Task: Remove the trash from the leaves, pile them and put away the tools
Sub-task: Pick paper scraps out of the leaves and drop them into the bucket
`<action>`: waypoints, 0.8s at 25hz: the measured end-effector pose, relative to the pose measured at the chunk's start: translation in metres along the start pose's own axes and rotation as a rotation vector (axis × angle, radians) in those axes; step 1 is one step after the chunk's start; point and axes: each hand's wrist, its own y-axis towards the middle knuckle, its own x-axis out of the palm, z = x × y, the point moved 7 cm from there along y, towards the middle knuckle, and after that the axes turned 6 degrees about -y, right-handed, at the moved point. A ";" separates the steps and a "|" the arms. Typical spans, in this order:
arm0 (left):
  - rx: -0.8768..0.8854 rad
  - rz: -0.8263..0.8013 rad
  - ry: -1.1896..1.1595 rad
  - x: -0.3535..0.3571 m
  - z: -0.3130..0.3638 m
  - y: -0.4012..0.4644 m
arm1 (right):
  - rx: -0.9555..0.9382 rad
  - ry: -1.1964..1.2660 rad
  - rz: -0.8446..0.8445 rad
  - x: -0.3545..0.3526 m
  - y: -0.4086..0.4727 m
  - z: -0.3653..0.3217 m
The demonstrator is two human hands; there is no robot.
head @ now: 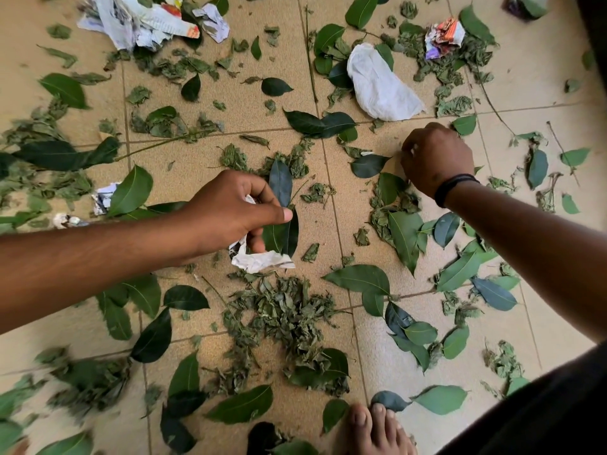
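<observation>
Green leaves [285, 316] and dried leaf bits lie scattered over the tan tiled floor [226, 103]. My left hand [230, 211] is shut on a crumpled white paper scrap [259, 259] that hangs below its fingers at the centre. My right hand [433, 159] is closed with its fingers down at the floor beside a dark leaf [368, 165]; what it pinches is hidden. More trash lies farther off: a white tissue [377, 83], a crumpled coloured wrapper [443, 36], a heap of crumpled paper [144, 21] and a small paper ball [101, 198].
My bare foot [371, 428] stands at the bottom edge among leaves. Thin twigs [310, 54] lie across the tiles. A dark object [525, 6] sits at the top right corner. No tools are in view.
</observation>
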 end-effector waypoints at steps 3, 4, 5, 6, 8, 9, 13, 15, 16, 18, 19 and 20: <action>-0.025 0.001 0.018 0.001 -0.001 -0.001 | -0.028 0.234 0.077 -0.010 -0.002 -0.004; -0.030 0.003 0.029 0.001 0.000 -0.001 | -0.050 0.298 0.074 -0.013 -0.001 -0.009; -0.029 0.003 0.041 0.002 0.001 0.000 | -0.082 0.343 0.062 -0.015 -0.002 -0.016; -0.022 0.004 0.051 0.003 0.002 0.000 | -0.121 0.366 0.051 -0.018 -0.003 -0.023; 0.002 0.003 0.070 0.006 0.006 0.001 | -0.203 0.357 0.042 -0.022 -0.006 -0.036; 0.010 -0.002 0.078 0.007 0.008 0.002 | -0.236 0.333 0.033 -0.023 -0.006 -0.040; 0.015 -0.037 0.106 0.009 0.009 0.000 | -0.258 0.233 -0.070 -0.012 -0.005 -0.048; 0.002 -0.054 0.137 0.010 0.006 -0.001 | -0.204 0.210 -0.075 -0.009 -0.002 -0.047; -0.007 -0.062 0.149 0.012 0.003 -0.002 | -0.182 0.206 -0.062 -0.009 -0.001 -0.047; -0.024 -0.082 0.163 0.015 -0.001 -0.005 | -0.152 0.207 -0.054 -0.010 0.001 -0.049; -0.030 -0.089 0.163 0.017 -0.002 -0.007 | -0.143 0.202 -0.066 -0.010 0.003 -0.051; -0.031 -0.095 0.157 0.018 -0.001 -0.007 | -0.135 0.189 -0.084 -0.009 0.004 -0.054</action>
